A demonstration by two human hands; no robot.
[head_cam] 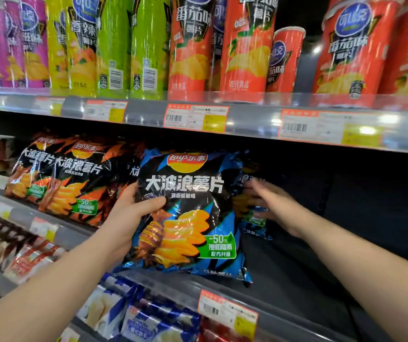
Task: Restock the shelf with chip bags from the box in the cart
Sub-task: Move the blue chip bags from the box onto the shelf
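My left hand [133, 213] grips the left edge of a blue-and-black chip bag [193, 218], thumb across its front, and holds it upright over the front of the middle shelf [163, 283]. Behind it and to the right stands a second blue bag [252, 213], mostly hidden. My right hand [269, 206] reaches in with straight fingers and touches that second bag. It is blurred. The box and the cart are out of view.
Orange-and-black chip bags [74, 183] fill the middle shelf to the left. The shelf to the right of the blue bags is dark and bare. Tall chip cans [244, 45] line the shelf above. Blue-and-white packets [153, 319] lie on the shelf below.
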